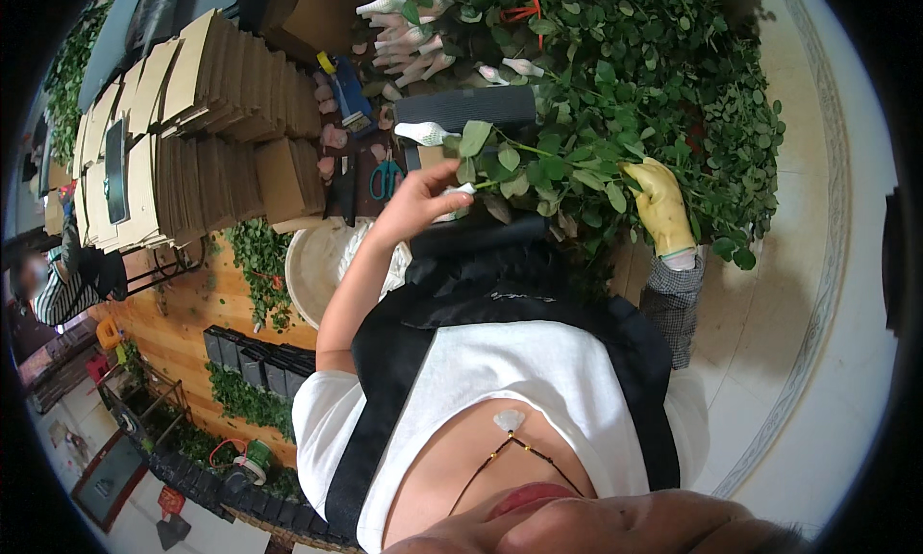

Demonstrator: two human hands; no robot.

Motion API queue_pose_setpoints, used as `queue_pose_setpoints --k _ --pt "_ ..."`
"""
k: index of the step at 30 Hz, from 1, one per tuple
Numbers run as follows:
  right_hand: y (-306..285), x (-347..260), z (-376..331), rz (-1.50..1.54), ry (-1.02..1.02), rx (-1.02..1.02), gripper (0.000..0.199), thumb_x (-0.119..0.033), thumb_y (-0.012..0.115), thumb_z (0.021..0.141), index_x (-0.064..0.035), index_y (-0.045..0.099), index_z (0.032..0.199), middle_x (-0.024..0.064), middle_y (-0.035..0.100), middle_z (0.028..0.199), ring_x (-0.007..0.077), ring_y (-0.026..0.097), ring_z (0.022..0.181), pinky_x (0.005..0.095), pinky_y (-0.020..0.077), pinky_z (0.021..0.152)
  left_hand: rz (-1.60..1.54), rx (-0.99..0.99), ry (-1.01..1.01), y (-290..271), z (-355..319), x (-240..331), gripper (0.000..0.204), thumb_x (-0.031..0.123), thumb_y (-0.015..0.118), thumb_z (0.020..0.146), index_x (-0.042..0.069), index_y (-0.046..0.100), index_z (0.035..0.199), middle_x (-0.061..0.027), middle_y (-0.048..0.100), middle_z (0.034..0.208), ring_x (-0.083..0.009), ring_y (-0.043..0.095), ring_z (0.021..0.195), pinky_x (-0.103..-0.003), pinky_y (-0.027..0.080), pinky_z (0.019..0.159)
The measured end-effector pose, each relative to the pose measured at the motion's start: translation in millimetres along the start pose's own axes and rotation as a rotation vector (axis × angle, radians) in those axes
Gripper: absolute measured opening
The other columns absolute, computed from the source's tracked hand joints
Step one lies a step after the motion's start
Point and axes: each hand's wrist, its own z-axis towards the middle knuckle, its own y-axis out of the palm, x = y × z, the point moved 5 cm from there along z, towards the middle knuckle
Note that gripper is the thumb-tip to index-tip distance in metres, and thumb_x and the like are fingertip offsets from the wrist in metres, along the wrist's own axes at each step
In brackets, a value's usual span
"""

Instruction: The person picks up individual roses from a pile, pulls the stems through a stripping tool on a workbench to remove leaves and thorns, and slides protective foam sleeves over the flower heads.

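Observation:
My bare left hand (423,203) is closed around the head of a flower in white netting (458,200), mostly hidden by my fingers. From it a leafy green stem (492,183) runs to the right. My right hand (661,208), in a yellow rubber glove, closes on leafy stems (611,179), seemingly the far part of the same one. Just beyond my left hand lies another netted flower head (423,133). Behind it stands a dark ribbed block (466,108). Teal-handled scissors (386,181) lie left of my left hand.
Stacked cardboard sheets (207,179) stand on the left, near a white tub (306,275). A heap of leafy stems (663,83) fills the back right, with netted flower heads (409,39) at its left. Another person (67,285) is at the far left.

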Motion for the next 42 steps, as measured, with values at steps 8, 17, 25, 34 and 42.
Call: queue_pose_setpoints --k 8,17,25,34,42 --pt "-23 -16 -16 -0.096 -0.128 0.192 0.026 -0.013 0.055 0.094 -0.0074 0.068 0.115 0.0146 0.069 0.104 0.0377 0.061 0.106 0.0469 0.0427 0.107 0.602 0.008 -0.182 8 -10 30 0.051 0.018 0.08 0.085 -0.005 0.061 0.126 -0.0155 0.069 0.11 -0.0126 0.062 0.098 -0.034 0.052 0.082" --pt "-31 -18 -25 -0.118 -0.213 0.234 0.035 -0.03 0.045 0.103 -0.0058 0.067 0.116 0.0133 0.069 0.105 0.0372 0.062 0.105 0.0494 0.0426 0.107 0.036 0.196 0.146 -36 2 50 0.048 0.032 0.071 0.094 -0.003 0.06 0.125 -0.0094 0.07 0.111 -0.0187 0.065 0.103 -0.034 0.048 0.099" --pt "-26 -28 -28 -0.065 -0.222 0.329 0.032 0.003 0.054 0.077 -0.0001 0.068 0.105 0.0195 0.066 0.094 0.0396 0.062 0.093 0.0516 0.0454 0.103 -0.09 0.436 -0.043 -29 12 28 0.025 0.023 0.065 0.099 -0.002 0.067 0.104 0.0005 0.064 0.09 -0.0063 0.056 0.082 -0.022 0.046 0.078" --pt "-122 40 -121 -0.153 0.332 1.238 0.036 0.002 0.053 0.093 -0.0034 0.064 0.127 0.0148 0.062 0.132 0.03 0.056 0.126 0.0421 0.0448 0.106 1.063 -0.089 -0.022 -23 20 -22 0.037 0.021 0.071 0.091 0.001 0.064 0.122 -0.0151 0.068 0.11 -0.0274 0.066 0.097 -0.038 0.052 0.087" --pt "-230 47 -235 0.661 -0.111 1.934 0.045 -0.027 0.06 0.099 -0.0016 0.055 0.136 0.0168 0.056 0.139 0.0261 0.055 0.125 0.0408 0.0432 0.107 1.031 -0.174 -0.071 -17 17 -58 0.031 0.014 0.08 0.078 -0.001 0.07 0.103 -0.0168 0.064 0.094 -0.0306 0.067 0.082 -0.038 0.054 0.078"
